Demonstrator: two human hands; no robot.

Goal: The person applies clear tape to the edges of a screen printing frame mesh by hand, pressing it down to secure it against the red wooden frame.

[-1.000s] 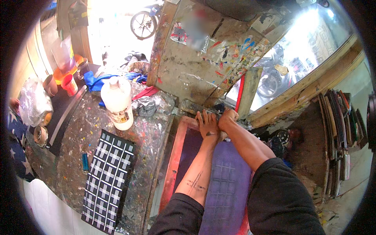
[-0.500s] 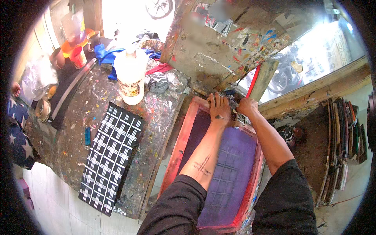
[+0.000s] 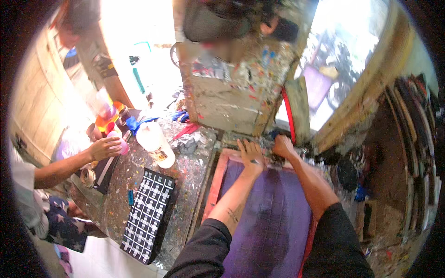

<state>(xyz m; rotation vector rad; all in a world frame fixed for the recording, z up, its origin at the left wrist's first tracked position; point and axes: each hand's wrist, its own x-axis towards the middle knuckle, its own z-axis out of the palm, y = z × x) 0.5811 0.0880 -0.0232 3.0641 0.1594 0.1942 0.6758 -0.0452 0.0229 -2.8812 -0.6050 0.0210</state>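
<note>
A screen-printing frame (image 3: 214,187) with reddish wooden sides and purple mesh (image 3: 288,199) lies before me. My left hand (image 3: 251,156) rests on its far end, fingers spread out flat. Just right of it, my right hand (image 3: 282,148) is closed at the hardware on the frame's far edge; what lies inside the fingers is hidden. A faint grid pattern shows on the mesh. To the left, a black panel with a white crossed-line pattern (image 3: 148,215) lies on the paint-spattered table (image 3: 113,208).
A white plastic jug (image 3: 156,144) stands beyond the panel, near blue and red cloths. At left, another person's hand (image 3: 103,149) holds a pink cup (image 3: 122,144). A spattered board (image 3: 227,102) rises behind the frame. Stacked boards (image 3: 412,139) stand at right.
My view has tilted upward and shifted. Another person's arm with a pink cup has come into view at left. Both my hands stay at the frame's far end.
</note>
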